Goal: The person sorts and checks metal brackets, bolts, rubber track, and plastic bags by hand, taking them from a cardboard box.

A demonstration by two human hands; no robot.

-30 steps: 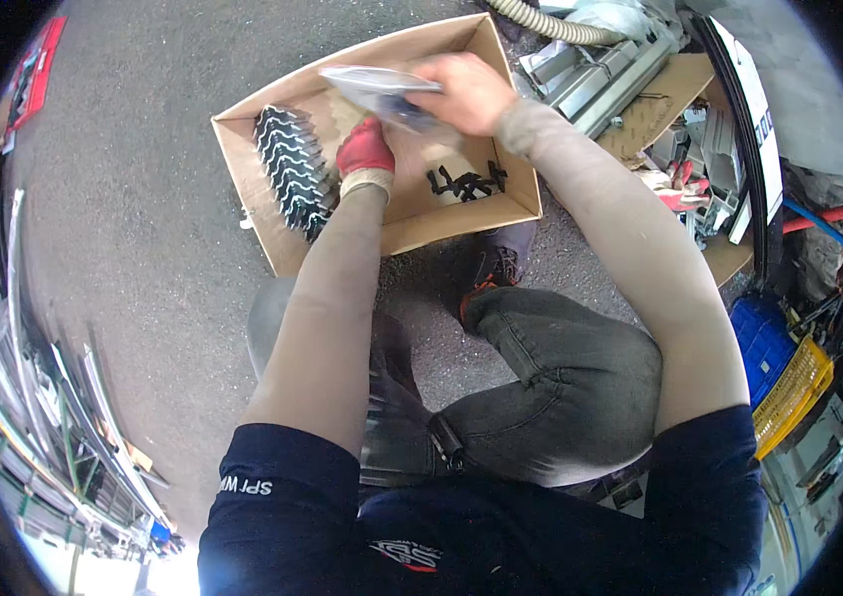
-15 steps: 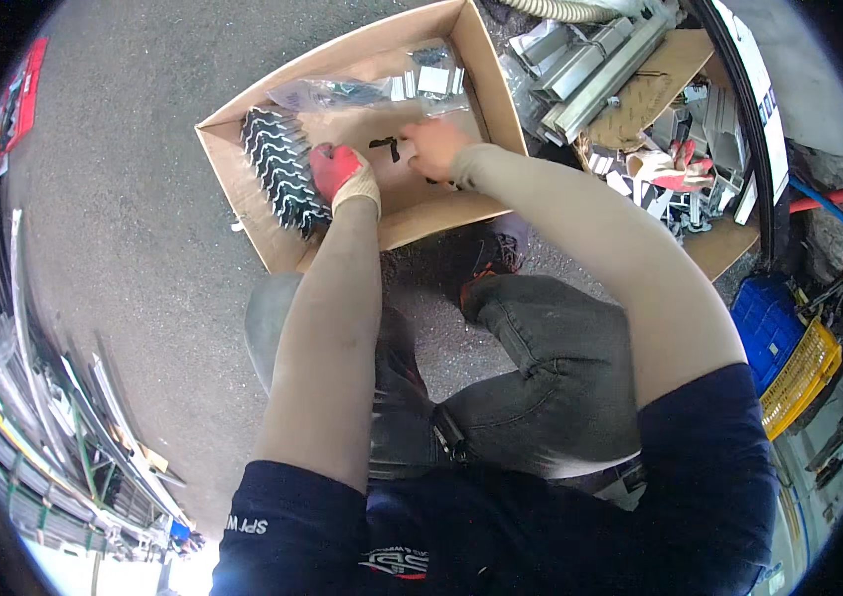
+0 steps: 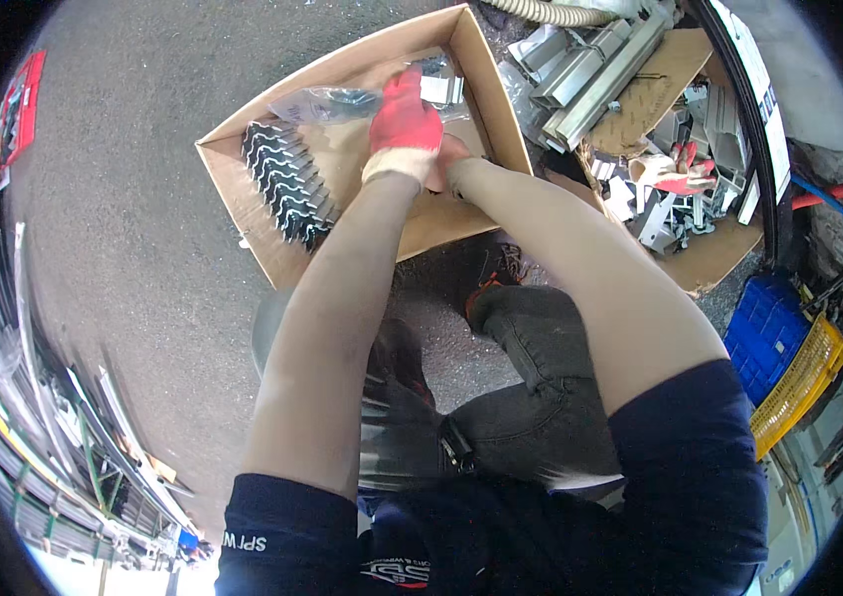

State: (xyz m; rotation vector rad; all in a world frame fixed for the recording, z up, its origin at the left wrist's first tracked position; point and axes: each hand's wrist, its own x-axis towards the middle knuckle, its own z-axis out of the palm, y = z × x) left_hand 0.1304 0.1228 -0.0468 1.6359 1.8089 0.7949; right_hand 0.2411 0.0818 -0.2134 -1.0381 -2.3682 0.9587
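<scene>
A cardboard box [image 3: 367, 42] sits open in front of me. Inside, on its left, a row of wavy silver-and-black metal pieces [image 3: 287, 184] is stacked. A clear plastic bag [image 3: 317, 104] with dark contents lies along the far side. My left hand [image 3: 407, 124], in a red and cream glove, reaches over the box floor beside silver metal brackets [image 3: 444, 89] near the far right corner. Its fingertips are partly hidden, so a grip cannot be made out. My bare right hand [image 3: 448, 159] is low in the box, just right of the glove, its fingers hidden behind it.
Right of the box lie long metal profiles [image 3: 605, 79] and a carton of metal offcuts [image 3: 680, 223] with a red and white glove [image 3: 678, 171] on top. A blue crate [image 3: 767, 333] and a yellow basket [image 3: 799, 387] stand farther right. Long bars [image 3: 24, 348] line the left.
My left hand has moved from the wavy pieces right and away from me to the brackets. My right hand has shifted slightly right and nearer, now partly behind the glove.
</scene>
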